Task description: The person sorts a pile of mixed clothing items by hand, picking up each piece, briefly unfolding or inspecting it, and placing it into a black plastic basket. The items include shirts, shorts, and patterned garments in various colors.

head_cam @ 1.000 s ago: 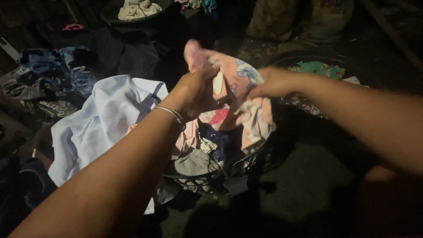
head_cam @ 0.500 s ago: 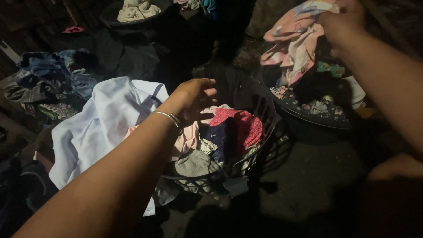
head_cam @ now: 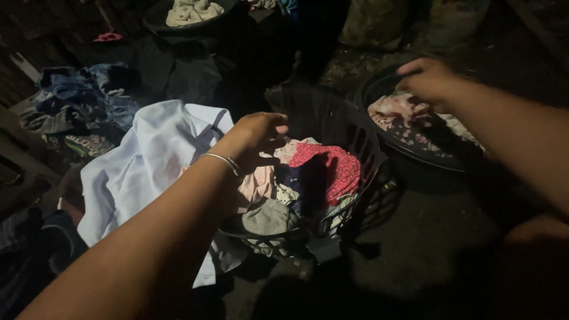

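A dim home laundry spot: clothes basket [head_cam: 355, 195], wash basin [head_cam: 379, 89], heaped garments [head_cam: 77, 112].

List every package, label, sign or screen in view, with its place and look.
None show: no package, label, sign or screen.
Only clothes in a dark slatted laundry basket, a black tub at right, and a white shirt at left.

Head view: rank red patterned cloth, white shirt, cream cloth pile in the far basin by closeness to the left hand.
From the left hand:
1. Red patterned cloth, in the black plastic laundry basket, just right of the hand.
2. White shirt, spread on the ground to its left.
3. Cream cloth pile, in the dark basin at the top, farthest.
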